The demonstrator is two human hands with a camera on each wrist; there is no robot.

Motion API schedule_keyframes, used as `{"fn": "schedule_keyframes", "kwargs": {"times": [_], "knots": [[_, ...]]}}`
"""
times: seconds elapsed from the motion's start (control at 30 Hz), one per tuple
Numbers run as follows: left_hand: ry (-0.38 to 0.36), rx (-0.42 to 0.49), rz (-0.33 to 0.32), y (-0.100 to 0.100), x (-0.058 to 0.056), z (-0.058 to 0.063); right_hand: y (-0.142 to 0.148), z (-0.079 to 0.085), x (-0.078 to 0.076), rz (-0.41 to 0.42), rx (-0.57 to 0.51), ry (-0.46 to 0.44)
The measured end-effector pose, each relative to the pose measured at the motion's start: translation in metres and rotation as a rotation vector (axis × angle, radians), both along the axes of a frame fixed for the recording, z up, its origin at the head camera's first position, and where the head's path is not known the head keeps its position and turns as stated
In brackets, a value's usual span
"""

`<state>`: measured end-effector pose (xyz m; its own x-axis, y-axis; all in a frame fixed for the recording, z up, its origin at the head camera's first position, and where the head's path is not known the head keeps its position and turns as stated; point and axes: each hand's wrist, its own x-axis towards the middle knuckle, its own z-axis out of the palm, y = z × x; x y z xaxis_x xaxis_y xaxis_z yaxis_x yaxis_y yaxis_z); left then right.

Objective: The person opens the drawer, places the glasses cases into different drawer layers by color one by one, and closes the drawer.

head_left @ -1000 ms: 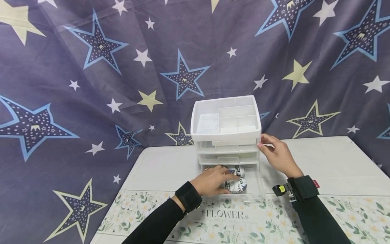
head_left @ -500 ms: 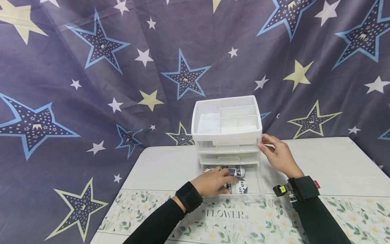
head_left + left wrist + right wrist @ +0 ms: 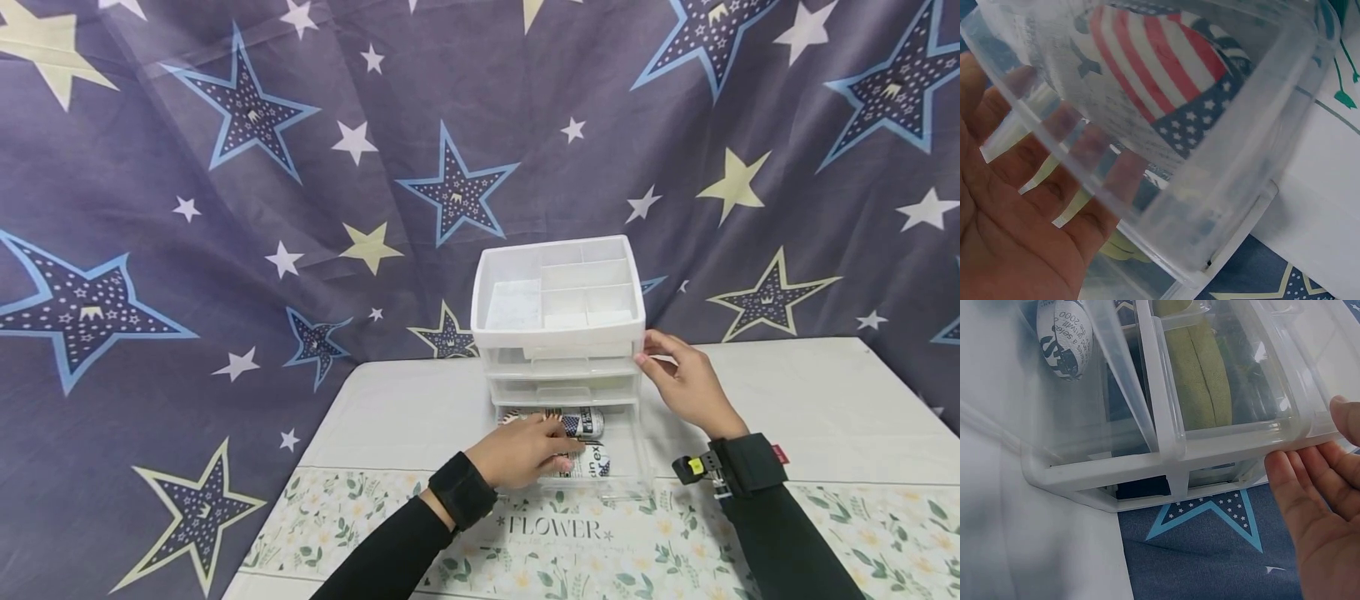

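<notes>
A white drawer unit (image 3: 558,337) stands on the table, its clear bottom drawer (image 3: 628,458) pulled out. Inside lie two rounded, roll-shaped items with black-and-white lettering, one behind (image 3: 591,422) and one in front (image 3: 597,460). My left hand (image 3: 521,450) reaches over the drawer's left side, fingers extended onto these rolls. Through clear plastic, the left wrist view shows a flag-printed roll (image 3: 1160,69) near the fingers (image 3: 1079,150); firm contact is hard to tell. My right hand (image 3: 1329,494) grips the unit's right side edge, thumb in front and fingers along the frame (image 3: 1229,447).
Closed drawers sit above the pulled-out one; an olive-green item (image 3: 1200,375) shows inside one. Divided compartments (image 3: 585,292) form the unit's top. A flower-print cloth (image 3: 555,550) covers the table's front part. A star-print curtain (image 3: 315,167) hangs behind.
My left hand has shifted slightly over the rolls, its fingers and thumb changing position a little. The right hand stays on the unit's edge.
</notes>
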<state>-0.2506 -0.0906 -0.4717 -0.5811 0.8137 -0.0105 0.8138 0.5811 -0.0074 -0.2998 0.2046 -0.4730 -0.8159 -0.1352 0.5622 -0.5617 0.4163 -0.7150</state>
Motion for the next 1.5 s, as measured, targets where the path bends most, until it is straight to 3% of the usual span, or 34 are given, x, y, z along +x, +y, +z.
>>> {"fn": "schedule_keyframes", "kwargs": {"times": [0.33, 0.43, 0.63, 0.83, 1.13, 1.23, 1.5], "knots": [[0.005, 0.0, 0.071, 0.002, 0.01, -0.007, 0.001, -0.001, -0.002, 0.004, -0.007, 0.001], [0.048, 0.001, 0.084, 0.001, 0.016, -0.01, 0.0, -0.002, -0.002, -0.003, -0.001, -0.002], [0.239, 0.004, 0.073, 0.003, 0.03, -0.016, -0.001, -0.001, -0.002, -0.003, 0.007, -0.006], [0.493, 0.064, -0.007, 0.008, 0.043, -0.024, -0.001, -0.001, -0.002, -0.001, 0.006, -0.006], [0.775, 0.073, -0.125, 0.014, 0.055, -0.032, 0.0, -0.002, -0.001, -0.014, 0.015, 0.001], [0.833, 0.073, -0.149, 0.014, 0.056, -0.035, 0.0, -0.001, 0.0, -0.012, 0.02, 0.0], [0.869, 0.039, -0.162, 0.017, 0.058, -0.04, -0.001, 0.001, 0.001, -0.005, 0.024, -0.003]]}}
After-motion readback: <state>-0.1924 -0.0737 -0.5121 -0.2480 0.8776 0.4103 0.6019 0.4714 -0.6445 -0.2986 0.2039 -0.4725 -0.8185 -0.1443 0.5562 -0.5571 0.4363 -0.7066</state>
